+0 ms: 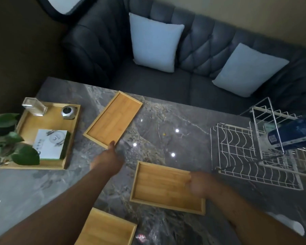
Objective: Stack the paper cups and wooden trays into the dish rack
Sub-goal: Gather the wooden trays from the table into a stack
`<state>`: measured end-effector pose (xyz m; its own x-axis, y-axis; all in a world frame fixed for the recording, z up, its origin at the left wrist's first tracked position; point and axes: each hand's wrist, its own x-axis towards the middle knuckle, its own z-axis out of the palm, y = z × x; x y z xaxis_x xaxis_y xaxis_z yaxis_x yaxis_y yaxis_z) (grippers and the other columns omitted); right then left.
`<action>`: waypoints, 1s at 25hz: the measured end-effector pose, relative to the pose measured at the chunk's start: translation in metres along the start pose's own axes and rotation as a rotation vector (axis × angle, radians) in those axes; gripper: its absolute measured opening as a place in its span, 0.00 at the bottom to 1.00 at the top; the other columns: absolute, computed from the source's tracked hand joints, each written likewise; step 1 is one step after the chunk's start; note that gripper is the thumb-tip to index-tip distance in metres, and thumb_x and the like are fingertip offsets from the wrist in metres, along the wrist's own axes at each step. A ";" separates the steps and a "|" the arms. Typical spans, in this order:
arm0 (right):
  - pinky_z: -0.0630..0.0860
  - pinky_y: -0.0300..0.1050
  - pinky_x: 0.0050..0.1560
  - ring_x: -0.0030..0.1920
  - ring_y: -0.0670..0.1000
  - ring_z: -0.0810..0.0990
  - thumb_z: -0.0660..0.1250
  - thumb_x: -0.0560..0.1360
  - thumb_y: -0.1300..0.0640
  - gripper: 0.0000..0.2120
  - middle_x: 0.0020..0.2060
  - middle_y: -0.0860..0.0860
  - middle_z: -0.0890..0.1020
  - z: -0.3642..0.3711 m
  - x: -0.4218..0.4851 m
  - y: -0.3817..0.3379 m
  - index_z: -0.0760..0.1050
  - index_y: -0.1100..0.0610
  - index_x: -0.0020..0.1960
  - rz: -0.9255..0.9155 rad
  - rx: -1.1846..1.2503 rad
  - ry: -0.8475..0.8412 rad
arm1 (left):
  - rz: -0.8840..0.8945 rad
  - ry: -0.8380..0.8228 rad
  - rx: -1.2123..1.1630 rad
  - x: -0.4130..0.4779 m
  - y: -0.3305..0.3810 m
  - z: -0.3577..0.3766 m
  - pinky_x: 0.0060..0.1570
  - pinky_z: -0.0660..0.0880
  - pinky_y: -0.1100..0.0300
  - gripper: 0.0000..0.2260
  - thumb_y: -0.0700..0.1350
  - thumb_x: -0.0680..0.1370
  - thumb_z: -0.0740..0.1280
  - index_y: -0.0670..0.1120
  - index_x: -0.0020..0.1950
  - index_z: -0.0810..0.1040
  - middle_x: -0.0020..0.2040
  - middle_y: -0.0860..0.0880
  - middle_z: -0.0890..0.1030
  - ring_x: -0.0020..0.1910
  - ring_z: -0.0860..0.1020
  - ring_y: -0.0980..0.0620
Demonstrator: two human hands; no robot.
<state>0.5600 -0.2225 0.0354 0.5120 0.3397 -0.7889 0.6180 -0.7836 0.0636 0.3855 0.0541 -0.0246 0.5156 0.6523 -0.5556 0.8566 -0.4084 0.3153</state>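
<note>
Three wooden trays lie on the grey marble table [157, 121]. The far tray [113, 119] lies slantwise, and my left hand [108, 160] pinches its near corner with the thumb on top of the rim. The middle tray [162, 186] lies flat, and my right hand [200, 184] grips its right edge; that hand is blurred. A third tray [106, 228] shows partly at the bottom edge. The white wire dish rack [254, 156] stands at the right, with blue and white paper cups [293, 133] lying stacked in its upper tier.
A large wooden tray [48, 135] at the left holds a glass container [34, 106], a small metal pot [68, 112] and a white box [49, 144]. Green plant leaves [5, 138] overlap its left side. A dark sofa [193, 55] with two pale cushions stands behind the table.
</note>
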 end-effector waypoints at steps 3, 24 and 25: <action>0.75 0.47 0.59 0.59 0.55 0.79 0.63 0.78 0.45 0.20 0.61 0.55 0.81 -0.027 0.009 -0.049 0.78 0.56 0.63 -0.137 0.040 -0.020 | -0.012 -0.045 0.010 0.011 -0.013 -0.006 0.62 0.74 0.42 0.31 0.57 0.76 0.60 0.54 0.78 0.56 0.66 0.40 0.79 0.63 0.78 0.37; 0.77 0.51 0.56 0.59 0.56 0.79 0.63 0.73 0.46 0.33 0.66 0.52 0.77 -0.086 0.126 -0.169 0.56 0.42 0.76 -0.225 0.425 0.269 | -0.172 0.085 -0.201 -0.005 -0.088 0.017 0.49 0.72 0.50 0.20 0.61 0.73 0.64 0.56 0.62 0.70 0.58 0.48 0.69 0.52 0.74 0.44; 0.77 0.49 0.55 0.59 0.56 0.79 0.62 0.72 0.46 0.33 0.66 0.52 0.77 -0.083 0.127 -0.170 0.57 0.43 0.76 -0.205 0.495 0.275 | -0.228 0.099 -0.334 -0.004 -0.086 0.014 0.47 0.71 0.52 0.22 0.61 0.72 0.65 0.57 0.63 0.69 0.57 0.50 0.68 0.49 0.74 0.46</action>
<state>0.5697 -0.0031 -0.0243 0.5882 0.5797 -0.5639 0.4030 -0.8146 -0.4171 0.3096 0.0777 -0.0607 0.2972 0.7672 -0.5683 0.9005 -0.0272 0.4341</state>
